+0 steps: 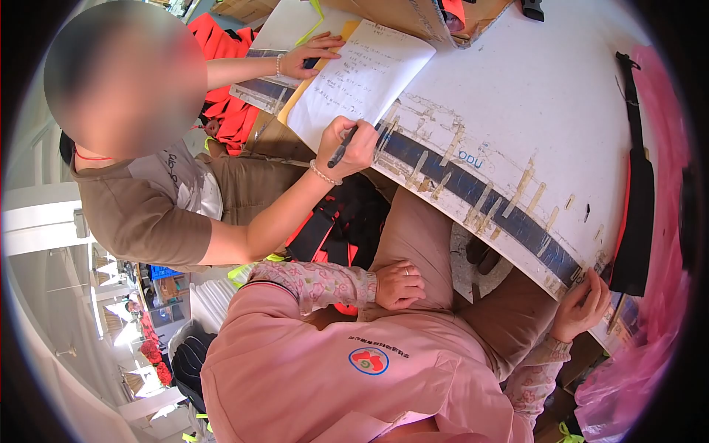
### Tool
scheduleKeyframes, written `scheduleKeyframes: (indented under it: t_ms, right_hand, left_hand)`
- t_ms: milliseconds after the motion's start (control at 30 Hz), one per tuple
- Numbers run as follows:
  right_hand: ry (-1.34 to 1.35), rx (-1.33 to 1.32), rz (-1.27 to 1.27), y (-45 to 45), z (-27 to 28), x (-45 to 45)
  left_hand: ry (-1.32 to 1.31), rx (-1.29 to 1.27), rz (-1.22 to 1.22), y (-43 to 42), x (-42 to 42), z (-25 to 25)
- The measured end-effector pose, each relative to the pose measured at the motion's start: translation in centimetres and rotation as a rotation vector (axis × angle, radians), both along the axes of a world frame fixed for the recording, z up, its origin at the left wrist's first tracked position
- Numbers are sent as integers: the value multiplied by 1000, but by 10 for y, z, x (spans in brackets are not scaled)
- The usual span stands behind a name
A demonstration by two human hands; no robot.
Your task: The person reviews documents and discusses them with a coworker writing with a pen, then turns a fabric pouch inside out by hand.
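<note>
My left hand (399, 285) rests on my brown-trousered thigh with its fingers curled in; a ring shows on one finger, and I see nothing in the hand. At the table's front edge lies my right hand (582, 306), fingers loosely bent and apart from the thumb, holding nothing visible. Close beside it, a long black strap-like piece with a red edge (634, 221) lies along the right side of the table (517, 96). To my left a co-worker grips a black pen (342, 148) over a handwritten sheet of paper (362, 74), their other hand flat on its edge.
An open cardboard box (425, 18) and a black buckle (532, 9) are at the table's far side. Pink plastic sheeting (628, 384) hangs at the right. Red-orange strips (225, 111) are piled behind the co-worker, who sits close to my left arm. Worn tape lines the table edge.
</note>
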State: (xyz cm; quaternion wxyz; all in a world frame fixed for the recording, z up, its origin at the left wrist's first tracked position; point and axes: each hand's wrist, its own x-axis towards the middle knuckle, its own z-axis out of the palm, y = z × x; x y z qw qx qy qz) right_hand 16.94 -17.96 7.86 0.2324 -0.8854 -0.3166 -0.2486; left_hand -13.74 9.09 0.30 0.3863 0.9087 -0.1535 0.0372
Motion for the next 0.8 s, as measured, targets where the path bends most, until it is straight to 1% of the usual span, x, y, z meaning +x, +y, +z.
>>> scheduleKeyframes:
  t_ms: [800]
  right_hand:
    - [1, 7, 5, 2, 2, -1]
  left_hand:
    - [2, 10, -3, -1, -2, -4]
